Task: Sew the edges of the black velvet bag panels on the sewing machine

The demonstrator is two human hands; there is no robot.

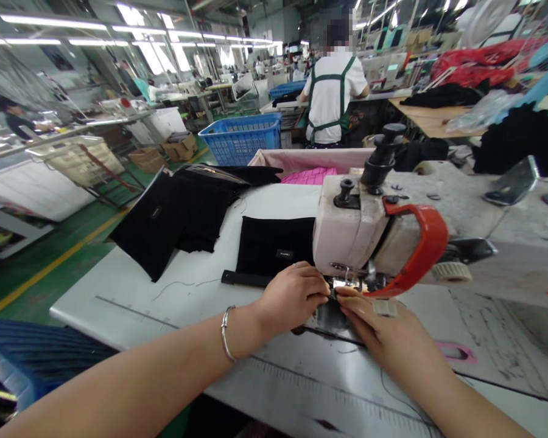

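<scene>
My left hand [292, 295] lies curled on a black fabric piece [274, 246] at the foot of a white sewing machine [347, 228], fingertips pinched on the cloth by the presser foot [342, 283]. My right hand [379, 331] meets it from the right, fingers pressed together on the same dark cloth under the needle. An orange guard [422, 243] curves over the needle area. A silver bangle [226, 333] circles my left wrist.
A pile of black fabric pieces [178, 213] lies at the table's far left. Behind stand a blue crate [242, 137], a pink-lined bin [301, 163], and a person in a white shirt and green apron [333, 91]. A blue basket [22, 359] sits at lower left.
</scene>
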